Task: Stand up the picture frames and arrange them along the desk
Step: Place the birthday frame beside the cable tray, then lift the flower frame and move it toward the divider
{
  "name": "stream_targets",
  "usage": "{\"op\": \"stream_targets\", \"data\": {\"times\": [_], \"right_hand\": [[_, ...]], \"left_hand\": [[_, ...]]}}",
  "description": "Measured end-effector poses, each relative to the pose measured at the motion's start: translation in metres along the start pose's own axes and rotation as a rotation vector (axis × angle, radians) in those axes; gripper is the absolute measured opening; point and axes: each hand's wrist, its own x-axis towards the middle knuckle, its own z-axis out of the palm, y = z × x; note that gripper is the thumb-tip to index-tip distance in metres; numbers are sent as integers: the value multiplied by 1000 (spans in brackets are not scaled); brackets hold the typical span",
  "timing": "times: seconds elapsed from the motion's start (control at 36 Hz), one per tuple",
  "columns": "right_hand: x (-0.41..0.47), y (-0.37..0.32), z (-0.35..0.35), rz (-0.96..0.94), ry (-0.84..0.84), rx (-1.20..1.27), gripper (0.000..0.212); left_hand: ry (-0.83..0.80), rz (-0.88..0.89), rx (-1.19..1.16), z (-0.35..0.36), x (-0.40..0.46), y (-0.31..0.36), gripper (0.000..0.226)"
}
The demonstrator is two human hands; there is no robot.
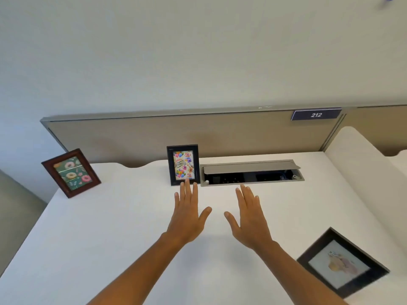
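Both hands reach out flat over the white desk (110, 227), fingers straight and spread — the left hand (187, 216) just before the standing birthday frame (183, 165), the right hand (251, 219) holding nothing. A brown frame (71, 172) stands far left — a black frame (342, 263) lies flat at right.

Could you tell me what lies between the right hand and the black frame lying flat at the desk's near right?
In the head view, only bare white desk separates the right hand from the flat black frame.

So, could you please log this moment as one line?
left hand: open | right hand: open | birthday frame: upright | donut frame: upright | black frame: flat
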Motion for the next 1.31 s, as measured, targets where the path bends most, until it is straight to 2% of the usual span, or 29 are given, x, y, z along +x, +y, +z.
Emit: {"op": "stream_targets", "data": {"times": [0.14, 0.42, 0.56, 0.67, 0.81, 1.06, 1.11, 1.25, 1.31], "right_hand": [[-48, 10, -11, 74, 3, 13, 79], [-141, 38, -31, 198, -25, 30, 75], [-184, 58, -39, 282, -41, 73, 72], [-213, 75, -43, 363, -57, 102, 72], [-243, 94, -47, 461, -88, 128, 68], [-280, 118, -68, 612, -152, 130, 95], [-287, 121, -77, 638, -145, 139, 85], [-296, 129, -100, 682, -4, 166, 23], [-297, 135, -107, 687, 89, 179, 12]], "left_hand": [[-68, 29, -27, 16, -30, 36, 91], [-210, 102, -63, 64, -88, 94, 90], [-287, 125, -62, 89, -110, 121, 95], [-342, 144, -42, 106, -124, 143, 112], [-427, 143, -23, 124, -134, 168, 99], [-466, 143, -57, 145, -136, 202, 95], [-461, 151, -89, 149, -134, 206, 90], [-429, 153, -177, 156, -130, 212, 83], [-405, 139, -236, 158, -128, 214, 81]]}}
